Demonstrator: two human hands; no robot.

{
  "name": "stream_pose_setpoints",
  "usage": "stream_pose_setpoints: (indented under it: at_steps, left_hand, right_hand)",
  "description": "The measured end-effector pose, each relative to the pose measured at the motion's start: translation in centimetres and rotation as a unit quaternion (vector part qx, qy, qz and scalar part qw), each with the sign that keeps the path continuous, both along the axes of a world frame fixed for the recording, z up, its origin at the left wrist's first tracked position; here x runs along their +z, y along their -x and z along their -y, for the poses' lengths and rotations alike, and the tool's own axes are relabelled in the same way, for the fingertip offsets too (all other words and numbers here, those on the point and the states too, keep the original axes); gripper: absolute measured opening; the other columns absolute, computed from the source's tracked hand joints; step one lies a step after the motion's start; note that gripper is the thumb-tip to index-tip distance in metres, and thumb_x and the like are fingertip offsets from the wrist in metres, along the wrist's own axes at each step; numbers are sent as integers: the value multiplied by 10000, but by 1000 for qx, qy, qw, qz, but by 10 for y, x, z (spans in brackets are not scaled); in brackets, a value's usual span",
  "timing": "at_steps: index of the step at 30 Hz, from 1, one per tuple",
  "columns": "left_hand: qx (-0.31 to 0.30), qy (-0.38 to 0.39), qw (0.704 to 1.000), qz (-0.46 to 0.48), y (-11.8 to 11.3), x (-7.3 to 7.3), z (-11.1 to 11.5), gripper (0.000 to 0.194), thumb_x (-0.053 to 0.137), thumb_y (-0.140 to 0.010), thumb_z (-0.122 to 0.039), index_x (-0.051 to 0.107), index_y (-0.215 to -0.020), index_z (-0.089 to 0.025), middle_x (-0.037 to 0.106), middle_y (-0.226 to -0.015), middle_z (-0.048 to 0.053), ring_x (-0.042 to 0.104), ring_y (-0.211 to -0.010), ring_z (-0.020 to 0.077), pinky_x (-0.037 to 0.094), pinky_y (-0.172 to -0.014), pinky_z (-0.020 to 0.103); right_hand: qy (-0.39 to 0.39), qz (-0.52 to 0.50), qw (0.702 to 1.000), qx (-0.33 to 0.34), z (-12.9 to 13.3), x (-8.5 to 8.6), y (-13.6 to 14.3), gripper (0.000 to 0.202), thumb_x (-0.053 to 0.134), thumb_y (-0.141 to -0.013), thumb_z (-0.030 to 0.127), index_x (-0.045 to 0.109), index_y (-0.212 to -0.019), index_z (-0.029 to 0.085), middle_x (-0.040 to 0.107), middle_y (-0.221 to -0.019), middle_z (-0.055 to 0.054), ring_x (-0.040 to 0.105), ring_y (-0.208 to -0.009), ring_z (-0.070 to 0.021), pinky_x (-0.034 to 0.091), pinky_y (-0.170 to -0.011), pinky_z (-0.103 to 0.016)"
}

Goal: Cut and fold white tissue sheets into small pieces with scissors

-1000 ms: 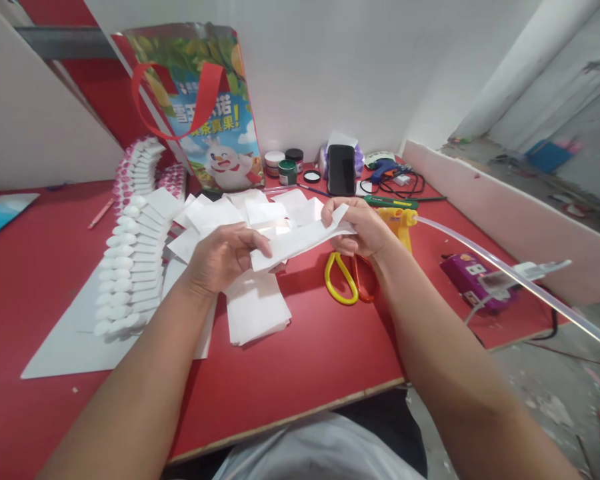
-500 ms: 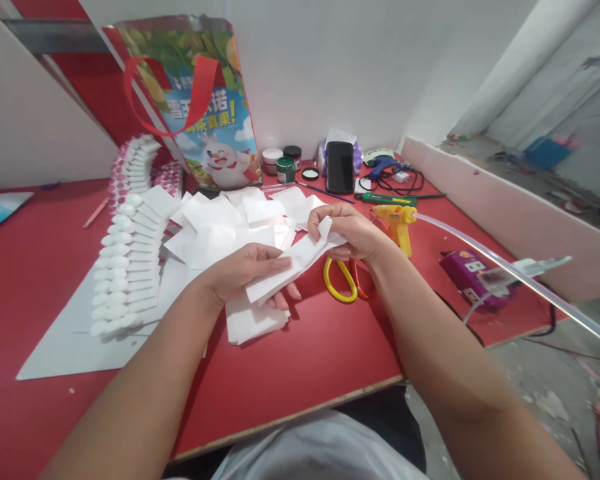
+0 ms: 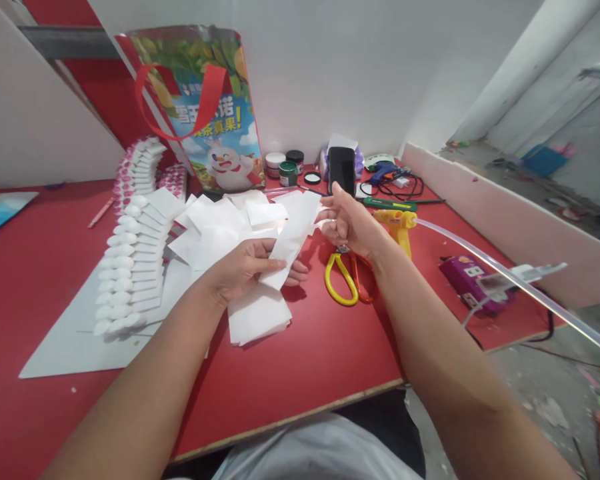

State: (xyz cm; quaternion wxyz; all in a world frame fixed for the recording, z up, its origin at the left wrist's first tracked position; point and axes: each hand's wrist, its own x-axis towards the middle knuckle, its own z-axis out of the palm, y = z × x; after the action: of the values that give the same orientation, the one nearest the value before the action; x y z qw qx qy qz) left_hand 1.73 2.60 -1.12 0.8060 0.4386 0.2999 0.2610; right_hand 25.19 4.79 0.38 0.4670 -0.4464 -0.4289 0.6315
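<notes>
A folded strip of white paper (image 3: 294, 233) slants upward over the table, pinched near its lower end by my left hand (image 3: 247, 267), thumb on top and fingers beneath. My right hand (image 3: 354, 225) is just right of the strip's upper end, thumb raised and fingers loosely apart, with nothing seen in it. Below my left hand lies a stack of white paper pieces (image 3: 260, 320). Loose white sheets (image 3: 213, 223) are heaped behind it. Scissors with yellow and red handles (image 3: 341, 287) rest under my right hand, their blades mostly hidden.
White plastic spoons (image 3: 123, 267) form a curved row at left. A colourful bag (image 3: 215, 127) stands behind, beside small jars (image 3: 288, 173) and a phone (image 3: 341, 170). At right are a yellow glue gun (image 3: 400, 223) with a long clear stick and a purple box (image 3: 473, 280).
My right hand has let go of the paper strip and its fingers have spread. The strip has swung more upright in my left hand.
</notes>
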Motion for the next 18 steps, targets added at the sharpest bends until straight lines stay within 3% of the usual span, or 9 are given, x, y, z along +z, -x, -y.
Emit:
stream_pose_setpoints:
  at_steps: [3,7,11,15,18]
  left_hand:
    - [12,-4,1000,1,-1,-1,-1,268,785,-725,-67,754,-991,-78,806,-989,177,788,-885,292,612,-896,434]
    - [-8,-9,1000,2,-1,-4,-1,343,718,-714,-13,741,-1047,-94,804,-1023,168,771,-983,309,546,-1009,506]
    - [-32,6,998,54,-2,-9,0,496,625,-618,51,740,-1075,-102,797,-1078,163,746,-1063,326,482,-1082,557]
    - [-29,24,996,84,-3,-9,0,602,585,-567,57,727,-1135,-84,787,-1107,175,726,-1112,325,442,-1126,561]
    - [-21,32,996,83,-5,-7,2,516,631,-625,9,720,-1128,-64,783,-1090,203,739,-1062,353,507,-1045,589]
  right_hand:
    - [54,40,996,57,5,2,13,576,775,-686,717,560,-811,197,587,-713,1,371,-443,-48,151,-363,-189]
    - [25,72,994,74,14,0,31,464,903,-643,492,593,-737,159,454,-548,62,304,-451,-31,158,-391,-175]
    - [8,24,998,51,13,-5,34,313,899,-612,244,635,-727,122,483,-515,73,275,-438,-11,178,-390,-173]
    - [13,-1,998,55,11,-6,30,328,916,-551,226,659,-718,109,557,-535,45,349,-441,-24,231,-387,-176]
    - [10,-10,999,49,11,-7,31,391,953,-482,252,666,-701,103,590,-538,29,389,-440,-33,244,-382,-181]
